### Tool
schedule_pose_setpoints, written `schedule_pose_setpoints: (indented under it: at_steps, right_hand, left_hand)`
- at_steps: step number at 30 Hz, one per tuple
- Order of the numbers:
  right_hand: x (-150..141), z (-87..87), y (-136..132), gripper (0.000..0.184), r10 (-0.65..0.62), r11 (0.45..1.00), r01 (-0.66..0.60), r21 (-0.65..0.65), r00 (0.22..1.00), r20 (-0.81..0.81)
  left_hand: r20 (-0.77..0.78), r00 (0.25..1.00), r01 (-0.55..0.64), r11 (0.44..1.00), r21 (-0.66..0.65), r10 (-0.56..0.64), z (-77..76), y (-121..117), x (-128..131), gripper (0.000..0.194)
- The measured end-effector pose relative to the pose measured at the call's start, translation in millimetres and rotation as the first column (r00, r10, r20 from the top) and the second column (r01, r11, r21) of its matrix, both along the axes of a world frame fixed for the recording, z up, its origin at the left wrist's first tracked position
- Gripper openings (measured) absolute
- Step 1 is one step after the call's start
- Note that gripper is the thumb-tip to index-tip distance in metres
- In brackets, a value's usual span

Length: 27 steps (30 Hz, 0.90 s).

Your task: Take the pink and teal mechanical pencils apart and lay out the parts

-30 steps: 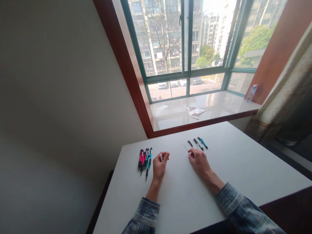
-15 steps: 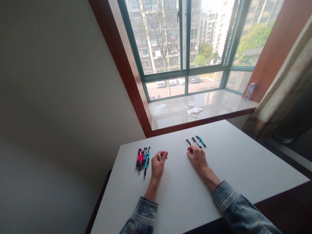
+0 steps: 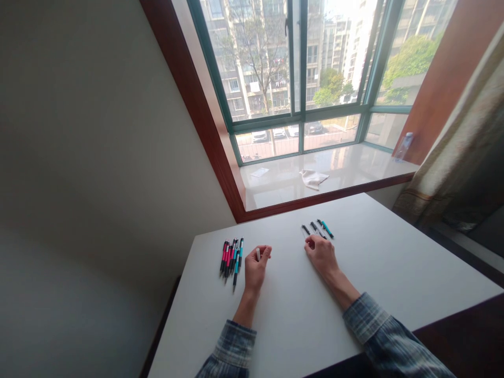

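My left hand (image 3: 255,268) is closed around a slim white stick-like thing (image 3: 258,254); only its short rounded end shows, so its kind is unclear. Just left of that hand lies a bunch of pens (image 3: 228,258) with pink or turquoise barrels and black grips. One turquoise pen (image 3: 235,272) sits nearest the hand. My right hand (image 3: 322,256) rests on the table with curled fingers at the near ends of several pens. These include a black-topped pen (image 3: 306,230) and a turquoise-and-black pen (image 3: 326,229). Whatever its fingertips hold, if anything, is hidden.
The white table (image 3: 291,315) stands against the wall and a red-brown window frame (image 3: 275,211). On the sill lie a crumpled white cloth (image 3: 314,179) and a flat white paper (image 3: 260,172). A clear bottle (image 3: 403,147) stands at its right end, beside a curtain (image 3: 441,136).
Almost nothing differs. The view has shifted very slightly; both hands keep their poses, and the pens lie as before.
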State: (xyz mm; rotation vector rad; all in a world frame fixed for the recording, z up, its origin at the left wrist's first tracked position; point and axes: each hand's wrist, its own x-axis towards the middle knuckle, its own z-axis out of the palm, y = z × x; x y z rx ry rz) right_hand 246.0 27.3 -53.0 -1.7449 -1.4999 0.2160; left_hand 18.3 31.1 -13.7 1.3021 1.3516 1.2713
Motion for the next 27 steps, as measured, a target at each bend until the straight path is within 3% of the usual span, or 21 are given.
schedule_pose_setpoints:
  at_steps: [14,18,21,27]
  right_hand:
    - [2,-6.2,2,0.013,0.02,0.998,-0.018,0.068,0.999,-0.032]
    - [-1,-0.5,-1,0.012,0.103,0.981,-0.089,0.17,0.992,-0.075]
    - [-13,11.0,-9,0.017,0.27,0.925,-0.243,0.291,0.961,-0.055]
    - [-43,35.0,-30,0.037,0.607,0.729,-0.567,0.383,0.794,0.02]
  left_hand:
    - [0.005,1.0,-0.011,1.0,-0.02,0.011,1.1,-1,-1,0.046]
    - [-0.005,1.0,0.022,0.999,-0.024,-0.022,0.7,-1,-1,0.047]
    - [-0.053,0.994,0.1,0.995,-0.01,-0.1,3.2,-3,1,0.045]
    - [-0.233,0.939,0.272,0.961,0.054,-0.253,10.7,-10,7,0.043]
